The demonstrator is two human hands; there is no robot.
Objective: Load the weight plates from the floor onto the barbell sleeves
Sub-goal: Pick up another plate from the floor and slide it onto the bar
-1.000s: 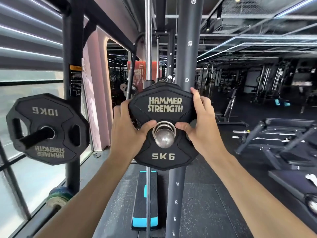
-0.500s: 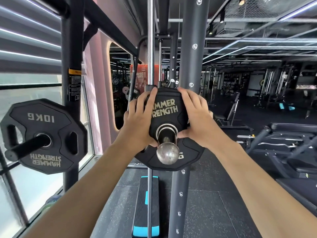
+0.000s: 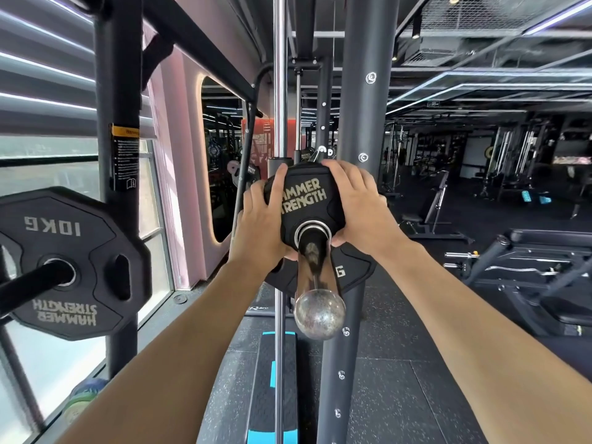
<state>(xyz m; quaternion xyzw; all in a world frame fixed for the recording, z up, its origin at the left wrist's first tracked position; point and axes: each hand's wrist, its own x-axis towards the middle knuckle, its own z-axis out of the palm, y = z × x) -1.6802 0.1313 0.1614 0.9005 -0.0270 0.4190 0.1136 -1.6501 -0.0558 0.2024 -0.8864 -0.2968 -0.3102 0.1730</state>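
A black 5 kg Hammer Strength plate (image 3: pixel 304 200) sits on the chrome barbell sleeve (image 3: pixel 315 283), which points toward me and ends in a rounded cap. My left hand (image 3: pixel 261 229) presses flat on the plate's left face, fingers spread. On the right side my right hand (image 3: pixel 358 203) curls over the top edge, thumb near the centre hole. The plate is well along the sleeve, far from the cap. The lower left of the plate is hidden by my left hand.
A 10 kg plate (image 3: pixel 67 261) hangs on a storage peg of the rack upright (image 3: pixel 118 155) at left. A grey upright (image 3: pixel 362 107) stands behind the sleeve. A black and blue step platform (image 3: pixel 272 395) lies on the floor below. Benches (image 3: pixel 528 267) stand to the right.
Both hands have pushed the 5 kg plate further along the sleeve away from me. More bare sleeve shows in front of the plate. My view has shifted closer and slightly down.
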